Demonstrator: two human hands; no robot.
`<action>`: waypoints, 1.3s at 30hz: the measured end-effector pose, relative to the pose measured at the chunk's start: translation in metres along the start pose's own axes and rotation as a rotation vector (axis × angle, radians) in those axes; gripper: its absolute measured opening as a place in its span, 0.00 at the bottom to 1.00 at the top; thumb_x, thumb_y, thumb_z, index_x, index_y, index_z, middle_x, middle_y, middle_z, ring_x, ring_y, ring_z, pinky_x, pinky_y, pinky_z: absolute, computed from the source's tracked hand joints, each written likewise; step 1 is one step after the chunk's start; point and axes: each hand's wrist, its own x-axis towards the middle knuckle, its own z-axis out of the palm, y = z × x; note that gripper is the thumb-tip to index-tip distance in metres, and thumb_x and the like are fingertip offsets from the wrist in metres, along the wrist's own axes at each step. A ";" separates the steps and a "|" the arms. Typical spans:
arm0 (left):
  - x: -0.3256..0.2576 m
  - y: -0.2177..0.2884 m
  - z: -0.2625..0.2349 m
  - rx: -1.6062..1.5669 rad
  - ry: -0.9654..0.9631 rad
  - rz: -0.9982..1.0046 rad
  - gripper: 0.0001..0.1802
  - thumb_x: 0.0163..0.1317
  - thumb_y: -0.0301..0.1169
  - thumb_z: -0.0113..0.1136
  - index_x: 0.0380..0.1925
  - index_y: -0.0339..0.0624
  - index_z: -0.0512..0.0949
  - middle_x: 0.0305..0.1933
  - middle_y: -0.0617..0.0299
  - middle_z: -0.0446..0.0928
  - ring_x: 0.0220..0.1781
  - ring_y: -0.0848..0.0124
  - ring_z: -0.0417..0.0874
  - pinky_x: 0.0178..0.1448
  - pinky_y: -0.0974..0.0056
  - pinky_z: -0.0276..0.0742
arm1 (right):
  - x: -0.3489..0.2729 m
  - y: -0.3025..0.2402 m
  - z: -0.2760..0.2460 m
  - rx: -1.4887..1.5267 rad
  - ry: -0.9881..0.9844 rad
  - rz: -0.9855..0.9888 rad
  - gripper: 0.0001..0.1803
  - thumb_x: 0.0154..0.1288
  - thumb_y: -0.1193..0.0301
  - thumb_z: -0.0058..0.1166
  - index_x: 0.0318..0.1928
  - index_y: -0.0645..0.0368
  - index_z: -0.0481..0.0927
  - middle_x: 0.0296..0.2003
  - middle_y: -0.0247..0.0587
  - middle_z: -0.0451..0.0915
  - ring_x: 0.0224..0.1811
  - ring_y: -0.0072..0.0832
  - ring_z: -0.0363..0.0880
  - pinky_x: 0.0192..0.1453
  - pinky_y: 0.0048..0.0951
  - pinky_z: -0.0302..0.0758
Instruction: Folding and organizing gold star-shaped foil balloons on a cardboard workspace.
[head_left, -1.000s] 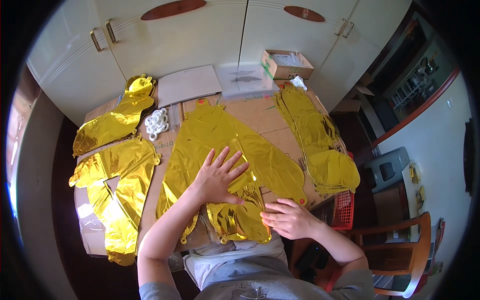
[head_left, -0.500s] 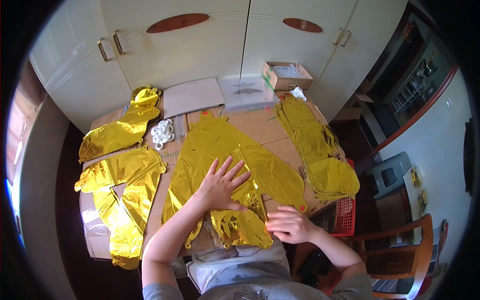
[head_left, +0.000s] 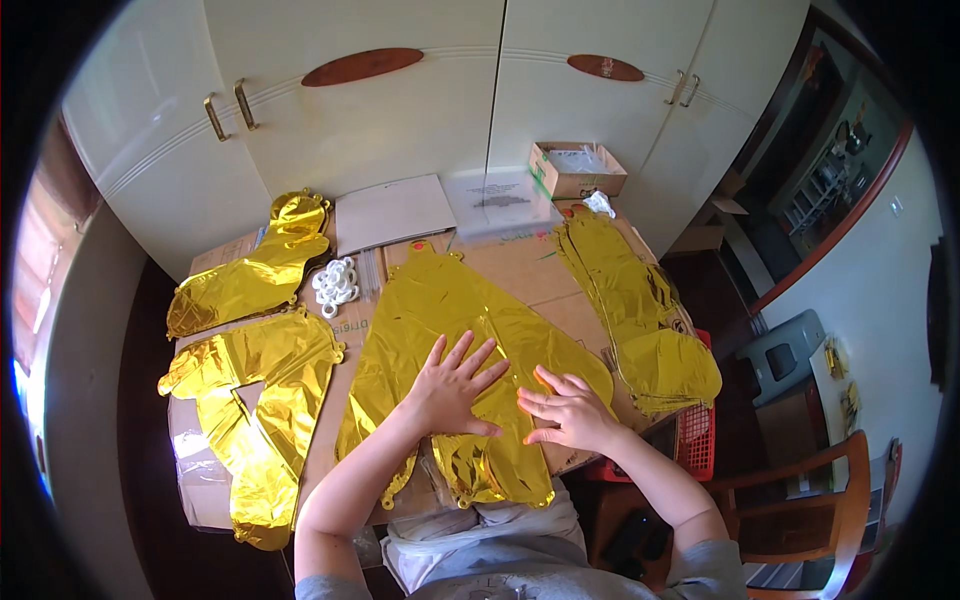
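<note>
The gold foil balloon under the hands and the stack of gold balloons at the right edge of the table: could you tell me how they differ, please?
The gold foil balloon under the hands lies alone in the table's middle, with the left hand and right hand pressed flat on it; the stack at the right edge is untouched. The middle one is a single spread sheet, while the stack holds several layered pieces, partly overhanging the table. Both are shiny gold, deflated and flat.
</note>
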 end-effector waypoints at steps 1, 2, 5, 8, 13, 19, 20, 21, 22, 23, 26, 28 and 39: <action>0.000 0.001 0.000 0.000 -0.006 -0.001 0.57 0.42 0.78 0.44 0.70 0.59 0.52 0.75 0.56 0.47 0.76 0.51 0.42 0.74 0.40 0.36 | 0.000 0.002 -0.001 0.004 -0.028 -0.004 0.29 0.53 0.48 0.60 0.52 0.50 0.80 0.54 0.29 0.77 0.65 0.36 0.66 0.63 0.42 0.62; 0.000 0.000 -0.001 0.001 -0.004 -0.001 0.57 0.42 0.78 0.44 0.70 0.59 0.52 0.75 0.56 0.47 0.76 0.51 0.42 0.74 0.40 0.36 | 0.003 0.004 -0.002 0.007 -0.053 -0.014 0.30 0.54 0.48 0.59 0.54 0.50 0.78 0.55 0.31 0.76 0.66 0.37 0.64 0.65 0.43 0.61; 0.000 0.000 -0.001 0.002 0.004 0.001 0.57 0.43 0.78 0.43 0.70 0.59 0.52 0.75 0.56 0.47 0.76 0.51 0.41 0.74 0.40 0.35 | 0.006 0.018 0.004 0.102 -0.009 0.045 0.31 0.57 0.47 0.55 0.56 0.51 0.76 0.57 0.33 0.75 0.68 0.38 0.61 0.68 0.45 0.57; 0.000 0.000 0.000 0.005 0.013 0.005 0.57 0.43 0.78 0.43 0.70 0.59 0.52 0.75 0.56 0.47 0.76 0.51 0.41 0.74 0.40 0.35 | 0.012 0.030 0.006 0.035 -0.036 0.106 0.31 0.64 0.48 0.47 0.62 0.51 0.69 0.63 0.37 0.67 0.71 0.38 0.55 0.71 0.45 0.52; -0.001 0.000 0.000 0.009 0.014 0.003 0.57 0.43 0.78 0.43 0.70 0.58 0.52 0.75 0.56 0.47 0.76 0.51 0.41 0.74 0.41 0.35 | 0.018 0.028 0.009 -0.172 -0.171 0.128 0.33 0.68 0.47 0.38 0.68 0.48 0.58 0.70 0.37 0.55 0.73 0.36 0.50 0.74 0.45 0.45; -0.002 0.008 0.000 -0.004 0.025 0.003 0.58 0.42 0.77 0.47 0.70 0.58 0.53 0.74 0.54 0.48 0.75 0.49 0.43 0.73 0.39 0.37 | 0.009 0.023 0.004 -0.164 -0.180 0.139 0.33 0.68 0.47 0.38 0.69 0.46 0.58 0.70 0.36 0.55 0.73 0.35 0.50 0.74 0.46 0.45; -0.002 0.010 0.000 -0.001 0.018 0.006 0.58 0.42 0.77 0.47 0.70 0.58 0.53 0.74 0.54 0.48 0.75 0.49 0.43 0.73 0.39 0.37 | 0.006 0.021 0.002 -0.160 -0.181 0.146 0.33 0.68 0.47 0.38 0.69 0.45 0.58 0.70 0.36 0.55 0.73 0.35 0.50 0.74 0.46 0.45; -0.002 0.013 -0.002 0.002 0.011 0.011 0.57 0.42 0.77 0.47 0.70 0.58 0.53 0.74 0.54 0.48 0.75 0.49 0.43 0.73 0.39 0.37 | 0.004 0.020 0.002 -0.165 -0.179 0.145 0.33 0.68 0.46 0.38 0.69 0.45 0.58 0.70 0.36 0.56 0.73 0.35 0.50 0.74 0.46 0.45; -0.002 0.015 -0.002 0.005 0.005 0.015 0.57 0.43 0.77 0.47 0.70 0.58 0.53 0.74 0.54 0.48 0.75 0.48 0.43 0.73 0.39 0.37 | 0.000 0.020 0.002 -0.170 -0.178 0.144 0.33 0.68 0.46 0.39 0.69 0.45 0.58 0.70 0.36 0.56 0.73 0.35 0.50 0.74 0.46 0.45; -0.001 0.017 -0.002 0.003 0.005 0.017 0.57 0.43 0.77 0.47 0.70 0.58 0.53 0.74 0.54 0.48 0.75 0.48 0.43 0.73 0.39 0.37 | -0.002 0.019 0.002 -0.176 -0.177 0.143 0.33 0.68 0.46 0.39 0.69 0.44 0.58 0.70 0.36 0.56 0.73 0.35 0.50 0.74 0.46 0.45; -0.002 0.018 -0.003 -0.004 0.008 0.021 0.57 0.43 0.76 0.47 0.70 0.58 0.53 0.74 0.53 0.48 0.75 0.48 0.43 0.73 0.39 0.37 | -0.007 0.018 0.000 -0.174 -0.173 0.143 0.32 0.68 0.46 0.38 0.68 0.43 0.59 0.69 0.35 0.56 0.73 0.35 0.50 0.74 0.46 0.46; 0.000 0.016 -0.003 -0.010 0.011 0.024 0.56 0.43 0.76 0.47 0.70 0.58 0.53 0.74 0.53 0.48 0.75 0.47 0.43 0.73 0.38 0.37 | -0.007 0.018 -0.002 -0.154 -0.144 0.136 0.32 0.67 0.46 0.40 0.67 0.45 0.61 0.68 0.37 0.58 0.72 0.36 0.52 0.73 0.47 0.47; -0.003 0.014 -0.003 0.033 0.008 0.009 0.56 0.43 0.77 0.45 0.69 0.59 0.54 0.74 0.54 0.50 0.75 0.49 0.44 0.73 0.40 0.37 | -0.025 0.029 -0.005 -0.152 0.096 0.389 0.24 0.64 0.57 0.51 0.58 0.55 0.73 0.63 0.47 0.65 0.67 0.50 0.58 0.68 0.49 0.58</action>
